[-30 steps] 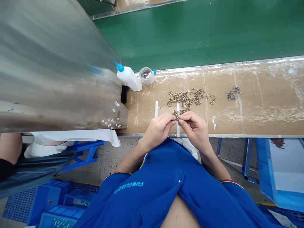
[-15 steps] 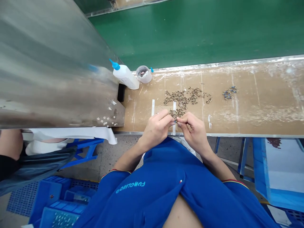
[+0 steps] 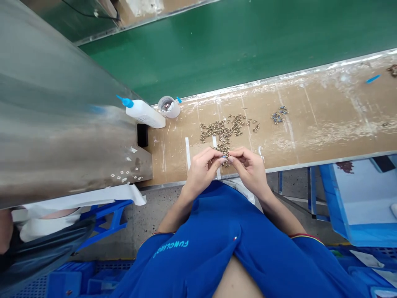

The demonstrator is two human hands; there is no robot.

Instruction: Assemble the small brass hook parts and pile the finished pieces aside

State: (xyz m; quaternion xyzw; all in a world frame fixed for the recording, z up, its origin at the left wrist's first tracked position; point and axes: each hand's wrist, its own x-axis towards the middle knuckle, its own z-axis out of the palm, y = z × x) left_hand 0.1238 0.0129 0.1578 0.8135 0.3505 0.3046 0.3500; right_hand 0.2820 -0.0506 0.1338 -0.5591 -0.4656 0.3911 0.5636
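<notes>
My left hand (image 3: pixel 203 167) pinches a tiny blue piece (image 3: pixel 223 157) between thumb and forefinger, just above the near edge of the bench. Facing it, my right hand (image 3: pixel 248 167) is closed in a pinch at a small brass-coloured metal part (image 3: pixel 228 155), which meets or nearly meets the blue piece. Fingertips cover most of both, so their exact kind does not show. A loose heap of similar brass-coloured parts (image 3: pixel 221 129) spreads just beyond my fingers. Farther right lies a smaller cluster of parts with blue on them (image 3: pixel 279 116).
At the left stand a white bottle with a blue nozzle (image 3: pixel 145 114) and a small tub (image 3: pixel 169 107). A metal housing (image 3: pixel 77 136) bounds that side. Behind the bench (image 3: pixel 313 120) runs a green belt (image 3: pixel 217 54). A blue crate (image 3: pixel 336 207) is at lower right; another person's arm (image 3: pixel 5 234) at far left.
The camera view has turned, so the bench appears tilted and shifted left. My hands remain together over the heap, with the blue piece now showing more clearly between the fingertips.
</notes>
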